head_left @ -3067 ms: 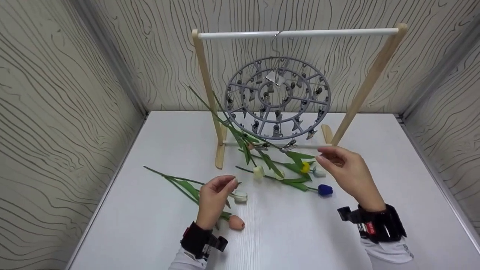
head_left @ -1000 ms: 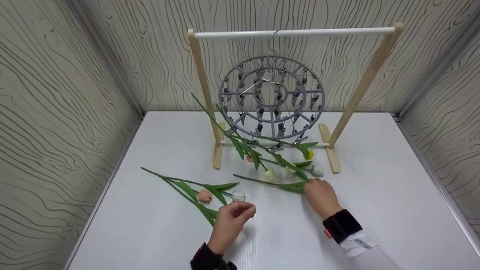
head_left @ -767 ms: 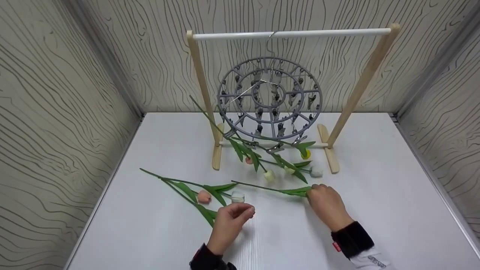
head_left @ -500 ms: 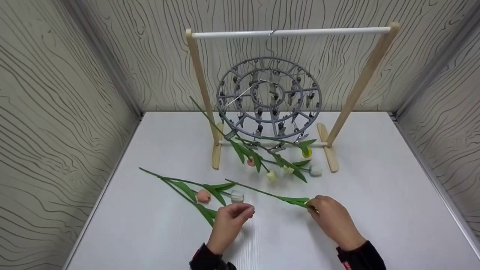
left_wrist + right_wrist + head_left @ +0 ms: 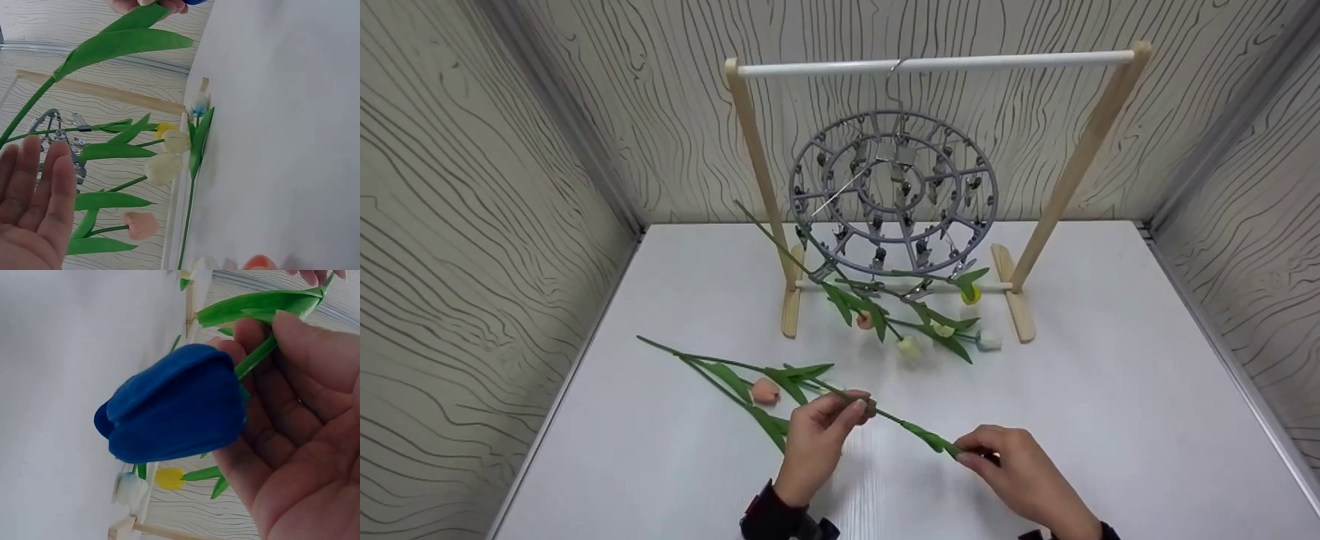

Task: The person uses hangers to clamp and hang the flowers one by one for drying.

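Note:
My right hand pinches a blue tulip just behind its bloom, between thumb and fingers. The green stem slants up and left, with its leaves between my two hands. Farther along, the stem runs between the thumb and fingertips of my left hand, which appear to pinch it; the left wrist view does not show the thumb. Under and behind the left hand lie more tulips on the table, one with a peach bloom. A white bloom there is mostly covered by that hand.
A round grey clip hanger hangs from the white bar of a wooden stand. Several tulips, with yellow, cream and peach blooms, hang at its lower clips. A white-blue tulip is beside them. Patterned walls enclose the table.
My right hand has moved from the hanging tulips to the blue tulip, lifted it and drawn it toward me. Its stem has come to my left hand, which has shifted slightly right and down.

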A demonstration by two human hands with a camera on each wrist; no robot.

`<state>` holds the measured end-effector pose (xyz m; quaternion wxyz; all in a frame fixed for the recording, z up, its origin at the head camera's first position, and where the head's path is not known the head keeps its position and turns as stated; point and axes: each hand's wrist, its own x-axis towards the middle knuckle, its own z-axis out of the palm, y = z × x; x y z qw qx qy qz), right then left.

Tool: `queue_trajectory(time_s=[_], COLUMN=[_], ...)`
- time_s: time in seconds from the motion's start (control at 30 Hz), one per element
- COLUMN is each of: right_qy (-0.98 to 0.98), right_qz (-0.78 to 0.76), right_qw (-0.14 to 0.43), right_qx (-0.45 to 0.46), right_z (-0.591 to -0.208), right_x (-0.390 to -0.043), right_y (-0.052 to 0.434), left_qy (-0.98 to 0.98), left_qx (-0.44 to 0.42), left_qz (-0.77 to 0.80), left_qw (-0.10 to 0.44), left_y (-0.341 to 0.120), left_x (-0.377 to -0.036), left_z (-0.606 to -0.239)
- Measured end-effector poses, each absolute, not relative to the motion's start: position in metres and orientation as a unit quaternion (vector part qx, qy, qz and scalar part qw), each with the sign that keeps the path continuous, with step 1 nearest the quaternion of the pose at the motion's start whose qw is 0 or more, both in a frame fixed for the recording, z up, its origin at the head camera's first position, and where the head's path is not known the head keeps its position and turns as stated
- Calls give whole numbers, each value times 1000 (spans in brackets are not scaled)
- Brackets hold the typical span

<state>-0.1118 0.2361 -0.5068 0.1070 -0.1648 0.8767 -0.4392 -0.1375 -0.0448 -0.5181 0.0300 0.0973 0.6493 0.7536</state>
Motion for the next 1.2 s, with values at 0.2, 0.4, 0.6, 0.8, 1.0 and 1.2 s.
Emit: queue_trajectory(time_s=[0.2, 0.4, 0.6, 0.8, 1.0, 1.2], right_qy=[857, 842, 838, 833, 845, 889], right_qz=[-472, -495, -502, -512, -502, -448], right_qw=[127, 155, 166, 171, 132, -19], right_qx=[-164, -149, -138, -123, -126, -94], right_z=[-511, -516, -521, -523, -518, -496], right_x=[-106, -101, -98, -100, -106, -132], right_y=[234, 234, 233, 232, 234, 253], left_qy=[655, 658, 657, 657, 653, 633], left_qx=[111, 102, 98, 101, 106, 124], left_qz=[747, 745, 746, 746, 750, 763], left_qw=[13, 29, 38, 30, 9, -25], left_y=[-43, -42, -40, -39, -41, -42], left_x=[-133, -130, -130, -131, -134, -137], left_z=[-512, -510, -508, -506, -501, -497])
